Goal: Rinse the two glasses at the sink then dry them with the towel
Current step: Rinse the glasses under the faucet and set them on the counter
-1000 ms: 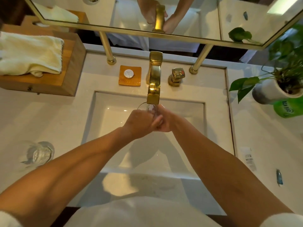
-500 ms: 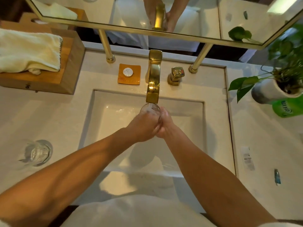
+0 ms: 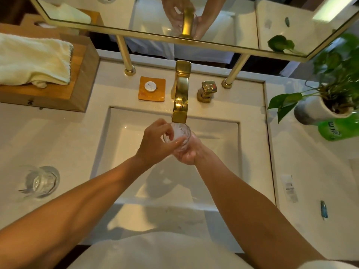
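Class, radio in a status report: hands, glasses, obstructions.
Left hand pinches glass rim, right hand cups it underneath. Glass under faucet spout. Second glass on counter, towel on wooden box. Nothing blocking.

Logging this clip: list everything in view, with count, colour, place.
sink: one, white, centre
faucet: one, gold, behind sink
tap handle: one, gold, right of faucet
held glass: one, clear, under the faucet spout
second glass: one, clear, counter left of sink
wooden box: one, brown, back-left counter
towel: one, cream, on wooden box
soap dish: one, orange, left of faucet
mirror: one, gold-framed, above
potted plant: one, green, right counter
bottle: one, green, beside the plant
packets: two, white and blue, right counter
left hand: one, grips held glass rim
right hand: one, cups held glass below
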